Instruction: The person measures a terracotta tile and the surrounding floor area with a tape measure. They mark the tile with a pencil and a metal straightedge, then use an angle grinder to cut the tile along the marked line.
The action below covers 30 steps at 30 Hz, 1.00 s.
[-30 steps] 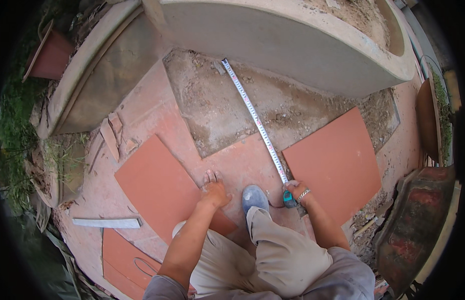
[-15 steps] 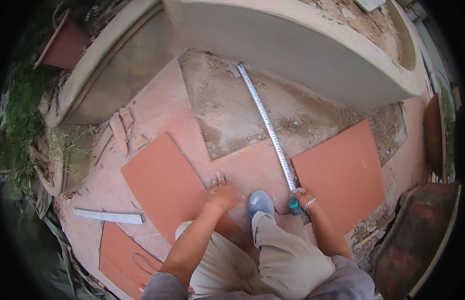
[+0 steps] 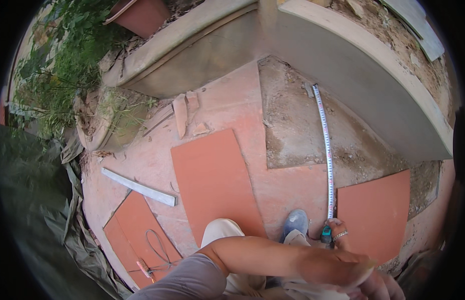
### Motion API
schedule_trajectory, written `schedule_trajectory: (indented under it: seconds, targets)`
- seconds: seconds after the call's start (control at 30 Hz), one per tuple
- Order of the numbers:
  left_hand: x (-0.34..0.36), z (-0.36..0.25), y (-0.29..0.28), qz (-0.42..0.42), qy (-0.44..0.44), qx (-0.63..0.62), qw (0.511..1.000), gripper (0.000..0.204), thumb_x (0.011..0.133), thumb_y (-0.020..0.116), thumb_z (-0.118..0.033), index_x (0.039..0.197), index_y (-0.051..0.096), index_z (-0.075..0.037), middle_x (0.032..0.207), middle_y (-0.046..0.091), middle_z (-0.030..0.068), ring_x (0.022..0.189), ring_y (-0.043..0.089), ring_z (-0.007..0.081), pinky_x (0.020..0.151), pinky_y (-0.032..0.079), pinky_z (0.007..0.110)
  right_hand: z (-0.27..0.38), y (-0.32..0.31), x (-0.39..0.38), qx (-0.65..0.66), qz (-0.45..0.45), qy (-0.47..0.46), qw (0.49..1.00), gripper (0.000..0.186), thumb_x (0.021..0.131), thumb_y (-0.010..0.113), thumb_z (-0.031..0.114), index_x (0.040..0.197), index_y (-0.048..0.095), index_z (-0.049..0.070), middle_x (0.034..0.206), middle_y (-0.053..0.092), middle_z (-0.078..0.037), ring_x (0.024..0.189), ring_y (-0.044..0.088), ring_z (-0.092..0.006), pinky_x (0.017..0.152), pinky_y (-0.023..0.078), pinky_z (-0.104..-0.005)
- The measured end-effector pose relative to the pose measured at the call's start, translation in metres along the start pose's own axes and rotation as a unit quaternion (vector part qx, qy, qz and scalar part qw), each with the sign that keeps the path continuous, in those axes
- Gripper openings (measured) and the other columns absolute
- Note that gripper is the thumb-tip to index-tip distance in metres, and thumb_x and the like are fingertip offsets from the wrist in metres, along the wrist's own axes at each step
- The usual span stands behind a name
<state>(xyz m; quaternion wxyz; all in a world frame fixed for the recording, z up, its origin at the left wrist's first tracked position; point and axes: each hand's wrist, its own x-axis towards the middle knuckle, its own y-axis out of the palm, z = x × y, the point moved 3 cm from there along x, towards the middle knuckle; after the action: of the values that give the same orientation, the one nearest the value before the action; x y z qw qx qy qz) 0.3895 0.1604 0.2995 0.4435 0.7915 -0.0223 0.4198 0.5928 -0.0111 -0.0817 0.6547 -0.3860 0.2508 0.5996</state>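
My right hand (image 3: 338, 229) is closed round a teal tape measure (image 3: 326, 233) beside my blue shoe (image 3: 295, 223). The white blade (image 3: 325, 142) runs out from it, over the pink floor and the bare grey patch (image 3: 292, 140), to near the foot of the low wall. My left arm reaches across my body to the right. My left hand (image 3: 370, 281) is smeared by motion close to my right forearm, and its fingers are unclear. A terracotta-coloured tile (image 3: 377, 210) lies right of the tape, and another tile (image 3: 212, 182) lies left of my foot.
A curved low wall (image 3: 362, 85) bounds the far side. At left lie a pale straight bar (image 3: 138, 186), more tiles (image 3: 137, 227) with a wire loop (image 3: 160, 247), and broken pieces (image 3: 180, 114). Plants (image 3: 67, 85), a pot (image 3: 141, 19) and a dark tarp (image 3: 32, 200) line the left edge.
My left hand has left the left tile and swung right across my body. The view has turned, so the floor things appear farther right. My right hand still holds the tape measure.
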Motion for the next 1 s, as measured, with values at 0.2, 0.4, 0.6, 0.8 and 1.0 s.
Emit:
schedule_trajectory:
  seconds: [0.2,0.4,0.6,0.8,1.0]
  targets:
    - [0.013,0.023,0.037,0.02,0.15,-0.202,0.968,0.101,0.097,0.006,-0.074,0.14,0.053,0.005,0.154,0.04,0.0233,0.144,0.038,0.0331,0.114,0.034,0.045,-0.022,-0.001,0.008,0.029,-0.004,-0.001,1.0,0.026,0.094,0.06,0.022,0.091,0.073,0.0,0.082,0.071,-0.007,0.079,0.065,-0.0173,0.075,0.051,-0.033]
    - [0.009,0.028,0.032,0.035,0.163,-0.213,0.963,0.098,0.097,0.008,-0.073,0.137,0.055,0.004,0.153,0.041,0.0232,0.143,0.039,0.0336,0.114,0.035,0.045,-0.019,-0.002,0.007,-0.004,-0.014,0.007,1.0,0.025,0.093,0.06,0.02,0.089,0.073,0.0,0.08,0.069,-0.007,0.075,0.064,-0.0178,0.073,0.051,-0.0334]
    - [0.005,0.024,0.029,0.033,0.167,-0.202,0.964,0.096,0.098,0.011,-0.072,0.134,0.056,0.004,0.152,0.043,0.023,0.142,0.04,0.0341,0.113,0.035,0.046,-0.014,-0.001,0.005,0.001,-0.02,-0.018,1.0,0.026,0.095,0.059,0.021,0.088,0.073,0.0,0.079,0.069,-0.006,0.073,0.063,-0.0167,0.071,0.051,-0.0327]
    - [0.003,0.025,0.027,0.034,0.176,-0.203,0.963,0.093,0.099,0.014,-0.071,0.131,0.058,0.004,0.151,0.044,0.0229,0.141,0.041,0.0345,0.112,0.036,0.046,-0.015,-0.001,0.005,0.013,-0.012,0.01,1.0,0.026,0.096,0.059,0.021,0.088,0.072,0.0,0.079,0.069,-0.005,0.073,0.063,-0.0158,0.071,0.051,-0.032]
    - [-0.001,0.025,0.023,0.036,0.175,-0.203,0.963,0.09,0.099,0.017,-0.071,0.128,0.059,0.003,0.15,0.045,0.0228,0.14,0.042,0.035,0.112,0.037,0.046,-0.021,-0.002,0.008,0.029,-0.008,0.005,1.0,0.025,0.095,0.06,0.02,0.089,0.073,-0.001,0.081,0.07,-0.006,0.075,0.065,-0.0163,0.072,0.052,-0.0321]
